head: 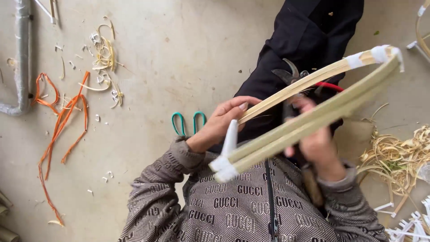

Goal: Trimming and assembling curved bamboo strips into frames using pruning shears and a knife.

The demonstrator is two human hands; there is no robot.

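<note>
**Bamboo frame gripped in both hands above a littered floor**

You hold a bent frame of pale bamboo strips (309,114) out in front of your lap, its long arms running from a white-taped end (224,168) near your chest up to a second taped bend (380,54) at upper right. Your left hand (224,121) is closed around the upper strip, thumb laid along it and fingers curled beneath. Your right hand (316,139) sits behind the lower strips; it appears wrapped around the red-handled pruning shears (309,83), whose dark blades poke up between the strips, but the bamboo hides most of the fingers, so you cannot tell how tightly it is closed.

On the concrete floor (179,58) lie green-handled scissors (188,123) just beside your left wrist, orange cord scraps (62,121) well off to the left, curled shavings (105,58) beyond them, and a heap of straw-coloured trimmings (398,157) at right. A grey pipe (21,58) runs along the left edge.

To work this well, in my judgement, keep the left thumb pressing the strip flat so it does not spring, hold the blades square to the bamboo, and keep the fingertips clear of the cutting edge. Steady the taped end against your body.
</note>
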